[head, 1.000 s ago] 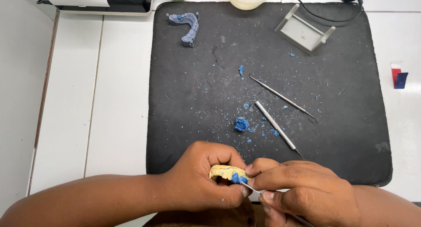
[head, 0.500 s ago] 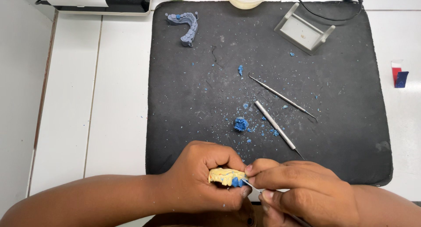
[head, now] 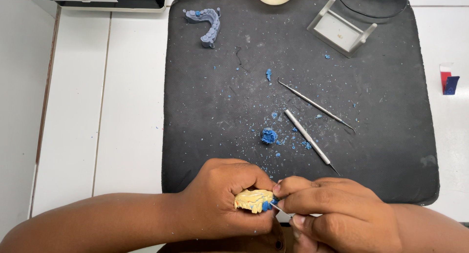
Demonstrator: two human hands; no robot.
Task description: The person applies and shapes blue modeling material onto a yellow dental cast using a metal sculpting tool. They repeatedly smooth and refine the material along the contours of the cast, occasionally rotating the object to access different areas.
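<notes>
My left hand (head: 227, 197) grips a yellow dental cast (head: 251, 200) with a bit of blue wax (head: 266, 205) at its right end, low over the front edge of the black mat (head: 210, 111). My right hand (head: 337, 211) holds a thin metal instrument (head: 279, 210) whose tip touches the blue wax on the cast. Both hands press together at the bottom middle of the head view.
Two metal hand instruments (head: 315, 105) (head: 309, 137) lie on the mat, with a blue wax lump (head: 268, 135) and scattered crumbs. A grey tooth model (head: 207, 26) and a grey stand (head: 340, 32) sit at the back. A red and blue item (head: 449, 80) rests at the right.
The cast has dropped slightly lower between my hands and the instrument tip has shifted along the blue wax. Everything on the mat stays where it was.
</notes>
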